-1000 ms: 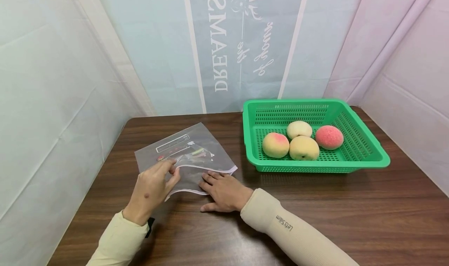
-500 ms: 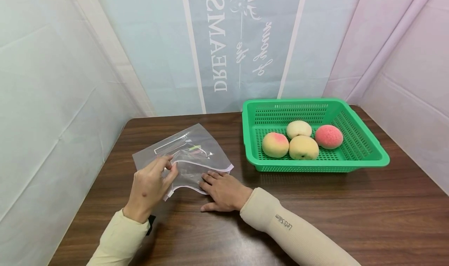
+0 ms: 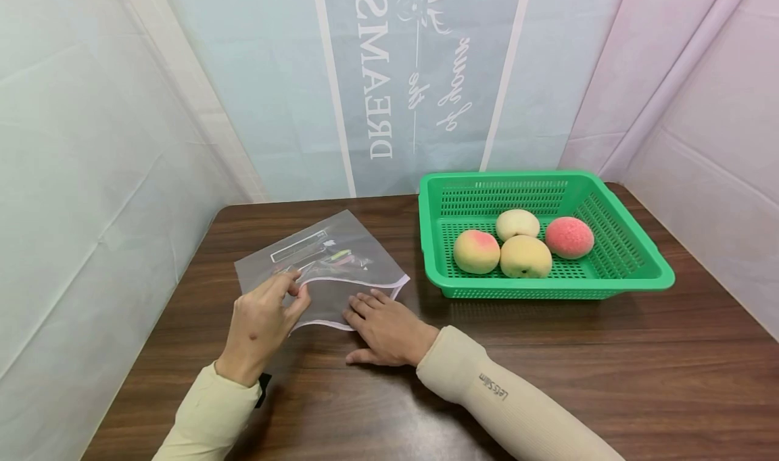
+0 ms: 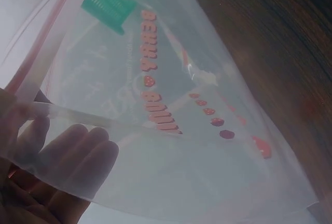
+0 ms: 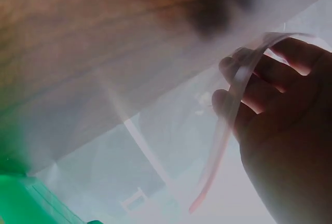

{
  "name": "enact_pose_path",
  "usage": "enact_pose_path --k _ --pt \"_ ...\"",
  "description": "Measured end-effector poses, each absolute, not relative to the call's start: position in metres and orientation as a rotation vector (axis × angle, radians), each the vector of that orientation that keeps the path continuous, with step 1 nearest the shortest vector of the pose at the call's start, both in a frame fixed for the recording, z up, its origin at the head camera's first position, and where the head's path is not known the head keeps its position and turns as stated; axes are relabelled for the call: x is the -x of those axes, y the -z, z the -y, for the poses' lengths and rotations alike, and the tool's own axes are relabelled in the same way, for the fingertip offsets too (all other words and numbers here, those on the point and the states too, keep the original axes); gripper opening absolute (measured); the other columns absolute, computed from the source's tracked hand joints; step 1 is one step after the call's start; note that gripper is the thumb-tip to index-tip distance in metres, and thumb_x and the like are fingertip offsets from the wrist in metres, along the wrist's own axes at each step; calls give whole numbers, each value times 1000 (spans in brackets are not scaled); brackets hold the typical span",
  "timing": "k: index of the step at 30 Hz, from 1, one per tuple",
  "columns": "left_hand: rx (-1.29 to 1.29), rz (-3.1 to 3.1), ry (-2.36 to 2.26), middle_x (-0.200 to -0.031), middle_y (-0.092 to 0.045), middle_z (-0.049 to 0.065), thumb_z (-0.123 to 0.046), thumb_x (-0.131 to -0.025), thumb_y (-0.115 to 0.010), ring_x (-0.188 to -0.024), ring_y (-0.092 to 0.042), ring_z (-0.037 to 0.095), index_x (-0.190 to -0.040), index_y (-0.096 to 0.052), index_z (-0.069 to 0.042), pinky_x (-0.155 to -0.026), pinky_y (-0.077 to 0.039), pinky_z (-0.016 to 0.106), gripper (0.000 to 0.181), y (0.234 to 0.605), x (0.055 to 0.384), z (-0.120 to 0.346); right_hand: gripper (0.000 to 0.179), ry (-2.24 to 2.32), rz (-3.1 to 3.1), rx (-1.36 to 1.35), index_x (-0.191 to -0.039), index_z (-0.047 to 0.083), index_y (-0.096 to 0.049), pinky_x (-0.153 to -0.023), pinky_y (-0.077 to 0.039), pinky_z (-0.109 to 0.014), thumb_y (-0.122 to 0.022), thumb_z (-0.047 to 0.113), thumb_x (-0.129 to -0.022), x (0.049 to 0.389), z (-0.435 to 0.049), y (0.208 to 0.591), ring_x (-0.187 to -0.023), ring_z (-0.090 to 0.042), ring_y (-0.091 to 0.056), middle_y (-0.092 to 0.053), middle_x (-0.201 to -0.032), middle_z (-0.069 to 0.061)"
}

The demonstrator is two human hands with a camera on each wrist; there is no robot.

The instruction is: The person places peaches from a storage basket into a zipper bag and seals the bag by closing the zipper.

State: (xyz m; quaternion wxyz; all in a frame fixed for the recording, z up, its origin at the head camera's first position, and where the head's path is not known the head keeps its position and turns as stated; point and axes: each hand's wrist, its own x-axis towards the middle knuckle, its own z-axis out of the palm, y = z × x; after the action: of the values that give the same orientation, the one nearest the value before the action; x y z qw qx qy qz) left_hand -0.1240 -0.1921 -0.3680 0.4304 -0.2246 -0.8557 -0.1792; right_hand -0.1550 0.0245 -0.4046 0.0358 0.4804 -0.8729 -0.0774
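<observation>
A clear zip bag (image 3: pixel 368 248) with a pale pink zip edge lies slanted on the table, its mouth parted toward me. My left hand (image 3: pixel 258 322) pinches the upper lip of the mouth between thumb and forefinger, lifting it. Through the film in the left wrist view, the other fingers (image 4: pixel 96 156) show loosely bent behind the plastic. My right hand (image 3: pixel 388 329) rests palm down with fingers extended over the right part of the mouth. Red strawberry prints (image 4: pixel 209 111) and lettering mark the bag.
A green slotted basket (image 3: pixel 548 284) stands at the back right of the brown wooden table (image 3: pixel 517 353). Inside it are several peaches, one of them a red-pink peach (image 3: pixel 569 238). Pale cloth walls (image 3: pixel 109 177) close in the left, back and right.
The bag shifted slightly left, then back right, and its mouth now sits a little farther from me. The right fingertips edged forward over it. The left hand kept its pinch.
</observation>
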Motion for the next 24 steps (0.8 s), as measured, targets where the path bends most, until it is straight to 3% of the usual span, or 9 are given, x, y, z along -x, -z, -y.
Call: enact_pose_path --k 7,13,24 --pt "559 2161 433 -73 -69 10 8 -71 -72 -59 -67 26 -90 -69 4 -48 -53 40 19 369 124 193 78 231 2668 -1473 -149 6 -45 -118 -25 -39 -45 65 -98 152 -30 391 -143 -25 -38 -42 -154 -12" --pt "567 2150 435 -72 -68 9 9 -70 -73 -58 -67 26 -89 -69 4 -48 -52 40 20 371 125 193 76 167 2610 -1486 -150 4 -43 -119 -23 -38 -45 61 -100 147 -40 382 -145 -26 -35 -39 -156 -13" --pt "588 2133 443 -78 -72 14 6 -72 -72 -56 -65 25 -78 -64 -2 -43 -48 36 13 372 127 194 50 -252 2332 -1535 -127 3 -65 -116 -30 -41 -61 44 -98 137 -93 354 -138 -31 -44 -54 -142 -17"
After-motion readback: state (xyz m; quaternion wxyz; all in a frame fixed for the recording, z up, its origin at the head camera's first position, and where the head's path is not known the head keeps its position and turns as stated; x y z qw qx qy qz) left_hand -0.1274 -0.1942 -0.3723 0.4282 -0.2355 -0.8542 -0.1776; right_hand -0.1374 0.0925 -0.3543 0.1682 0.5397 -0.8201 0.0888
